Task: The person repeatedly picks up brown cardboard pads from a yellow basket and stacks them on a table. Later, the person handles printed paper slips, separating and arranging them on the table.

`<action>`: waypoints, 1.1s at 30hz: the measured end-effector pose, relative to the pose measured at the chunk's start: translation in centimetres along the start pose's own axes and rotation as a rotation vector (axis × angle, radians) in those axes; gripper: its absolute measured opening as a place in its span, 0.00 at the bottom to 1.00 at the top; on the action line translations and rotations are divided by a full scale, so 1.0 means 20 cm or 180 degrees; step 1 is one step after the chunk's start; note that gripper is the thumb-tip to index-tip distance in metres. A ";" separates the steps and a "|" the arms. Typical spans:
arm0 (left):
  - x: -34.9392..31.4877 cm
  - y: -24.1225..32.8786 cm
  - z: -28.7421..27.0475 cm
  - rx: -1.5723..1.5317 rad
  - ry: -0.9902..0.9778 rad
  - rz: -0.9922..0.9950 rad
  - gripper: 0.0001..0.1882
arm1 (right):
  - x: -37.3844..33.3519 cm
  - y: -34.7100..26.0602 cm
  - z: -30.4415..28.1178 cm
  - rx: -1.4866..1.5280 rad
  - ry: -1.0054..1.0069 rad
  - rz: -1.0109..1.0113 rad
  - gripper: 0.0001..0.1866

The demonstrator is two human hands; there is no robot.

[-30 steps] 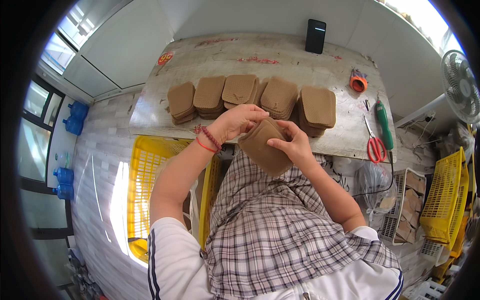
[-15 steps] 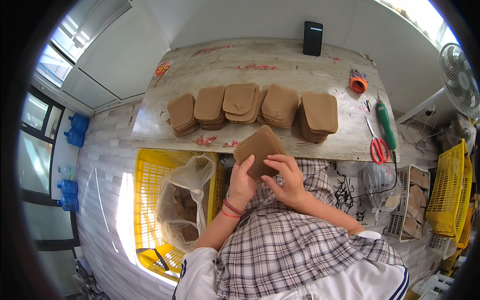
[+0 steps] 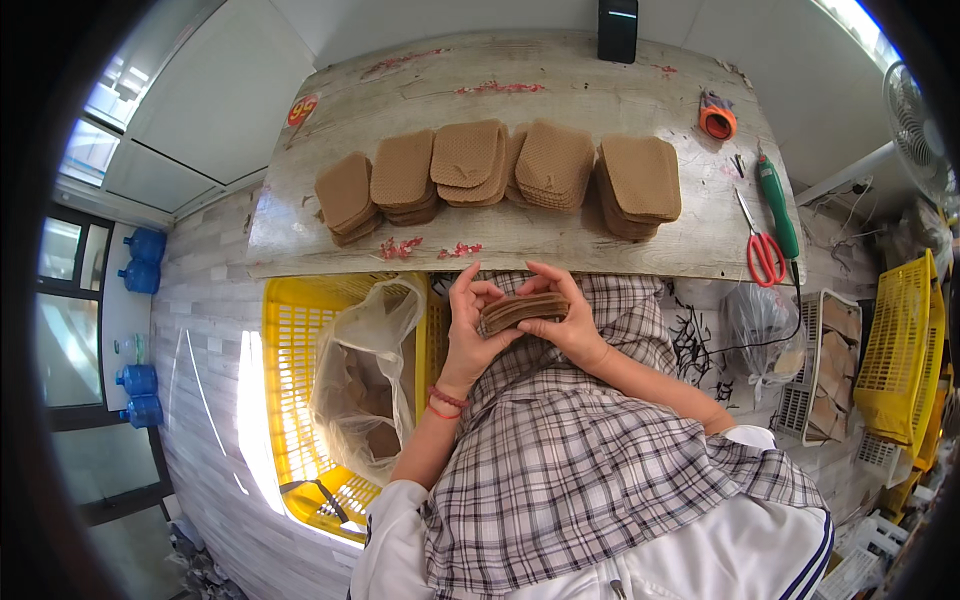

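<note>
A small stack of brown textured sheets (image 3: 524, 312) is held edge-up between my two hands, over my lap just in front of the table edge. My left hand (image 3: 474, 325) grips its left end, and my right hand (image 3: 570, 325) grips its right end, thumbs on the near side. On the table, several piles of the same rounded brown sheets stand in a row: the leftmost pile (image 3: 345, 195), a middle pile (image 3: 468, 158) and the rightmost pile (image 3: 640, 180) among them.
Red-handled scissors (image 3: 764, 255), a green corded tool (image 3: 777, 205) and an orange tape dispenser (image 3: 716, 120) lie at the table's right. A dark phone (image 3: 617, 30) stands at the back. Below left, a yellow crate (image 3: 290, 370) holds a clear bag (image 3: 335, 400) with brown pieces. Another yellow crate (image 3: 893, 350) stands far right.
The sheets were held with their broad face showing; now the stack is turned so its edges show. My right hand has closed on its right end. The view has tilted downward.
</note>
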State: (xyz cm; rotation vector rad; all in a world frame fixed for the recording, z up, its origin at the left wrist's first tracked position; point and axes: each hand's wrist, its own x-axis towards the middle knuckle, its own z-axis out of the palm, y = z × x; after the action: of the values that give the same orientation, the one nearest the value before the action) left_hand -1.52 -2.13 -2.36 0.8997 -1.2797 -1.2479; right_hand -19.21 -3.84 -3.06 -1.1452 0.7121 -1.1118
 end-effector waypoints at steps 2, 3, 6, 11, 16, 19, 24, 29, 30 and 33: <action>0.01 -0.02 0.00 0.0126 -0.0104 -0.0045 0.44 | 0.00 -0.01 0.02 0.0013 0.0029 0.0055 0.39; 0.03 -0.03 0.01 0.0072 -0.0138 -0.0099 0.44 | 0.01 -0.01 0.03 0.0016 0.0082 0.0095 0.37; 0.06 -0.03 0.06 -0.0265 0.0171 -0.0315 0.34 | 0.05 -0.02 0.06 0.0179 0.0252 0.0288 0.33; 0.10 0.01 0.08 -0.0950 0.0680 -0.0941 0.23 | 0.11 -0.03 0.04 -0.0300 0.0541 0.0250 0.30; 0.09 0.03 0.09 -0.1060 0.0666 -0.0715 0.30 | 0.10 -0.03 0.02 -0.0224 0.0647 0.0151 0.29; 0.08 0.04 0.10 -0.0679 0.0645 -0.0418 0.31 | 0.09 -0.03 0.01 -0.0661 0.0593 -0.0141 0.29; 0.04 -0.03 0.08 -0.0302 0.0621 -0.0421 0.24 | 0.07 0.00 0.01 -0.0815 0.0593 -0.0310 0.28; 0.02 -0.07 0.07 -0.0111 0.0717 -0.0322 0.21 | 0.07 0.02 0.01 -0.0760 0.0670 -0.0250 0.27; 0.02 -0.07 0.07 -0.0173 0.0727 -0.0310 0.21 | 0.06 0.03 0.00 -0.0782 0.0681 -0.0219 0.27; 0.03 -0.03 0.11 0.0008 0.0857 -0.0004 0.20 | 0.06 0.05 0.00 -0.0855 0.0744 -0.0213 0.27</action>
State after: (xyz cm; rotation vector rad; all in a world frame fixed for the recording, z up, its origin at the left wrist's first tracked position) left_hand -3.89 -2.47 -2.45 1.0324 -1.0669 -1.0847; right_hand -18.45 -4.94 -3.95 -1.2840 1.0354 -1.2462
